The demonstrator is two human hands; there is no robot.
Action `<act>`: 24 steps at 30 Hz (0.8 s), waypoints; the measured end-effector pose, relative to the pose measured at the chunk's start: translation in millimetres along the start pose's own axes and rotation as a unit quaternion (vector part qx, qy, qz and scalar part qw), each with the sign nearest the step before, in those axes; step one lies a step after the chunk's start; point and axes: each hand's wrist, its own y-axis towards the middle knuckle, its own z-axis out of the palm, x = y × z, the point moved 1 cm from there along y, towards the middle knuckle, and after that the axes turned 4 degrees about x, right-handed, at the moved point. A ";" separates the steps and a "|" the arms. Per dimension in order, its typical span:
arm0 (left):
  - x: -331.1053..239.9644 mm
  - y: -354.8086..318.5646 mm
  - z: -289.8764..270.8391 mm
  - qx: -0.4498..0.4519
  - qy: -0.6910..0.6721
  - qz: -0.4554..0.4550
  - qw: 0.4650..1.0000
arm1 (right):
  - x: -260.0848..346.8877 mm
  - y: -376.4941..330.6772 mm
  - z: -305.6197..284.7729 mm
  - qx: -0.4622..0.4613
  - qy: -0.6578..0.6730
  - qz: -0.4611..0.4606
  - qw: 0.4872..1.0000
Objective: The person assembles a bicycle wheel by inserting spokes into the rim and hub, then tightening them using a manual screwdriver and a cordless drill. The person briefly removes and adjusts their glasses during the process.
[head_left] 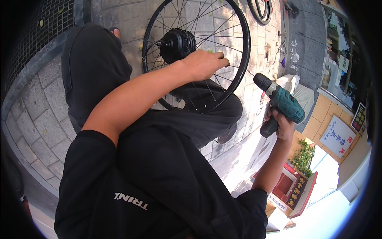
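A black spoked bicycle wheel [245, 47] with a bulky black hub motor [172, 45] stands tilted at my legs, its lower part against my trousers. Across its spokes lies my left hand [207, 63], closed, the fingers curled together short of the rim. Whatever they pinch among the spokes is hidden. Outside the rim, to the right, my right hand [283, 126] grips the handle of a teal and black cordless drill [287, 104]. The drill's chuck and thin bit point up and left at the rim; whether the bit touches it I cannot tell.
A dark metal grate [43, 24] borders the paving at upper left. More black hoops, maybe tyres [260, 11], lie at the top. Behind the drill are a white shoe [293, 83] and pale trousers, apparently another person's. Shop windows [341, 59] and signs stand at right.
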 end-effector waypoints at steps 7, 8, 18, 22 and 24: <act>20.6 11.6 9.3 0.028 -0.368 -0.079 0.926 | -4.8 9.0 -0.1 0.008 0.004 0.014 1.000; 24.1 13.3 4.6 0.046 -0.480 -0.102 0.870 | -2.6 12.8 -1.1 0.010 0.002 0.017 1.000; 2.7 39.5 51.7 0.033 -0.497 -0.163 0.852 | -37.0 9.7 -15.9 -0.020 0.049 0.099 0.994; -1.0 44.6 57.1 0.031 -0.460 -0.154 0.874 | -47.0 9.7 -25.8 -0.030 0.096 0.134 0.986; -2.3 44.4 59.1 0.030 -0.437 -0.148 0.886 | -51.6 10.0 -29.9 -0.032 0.113 0.147 0.982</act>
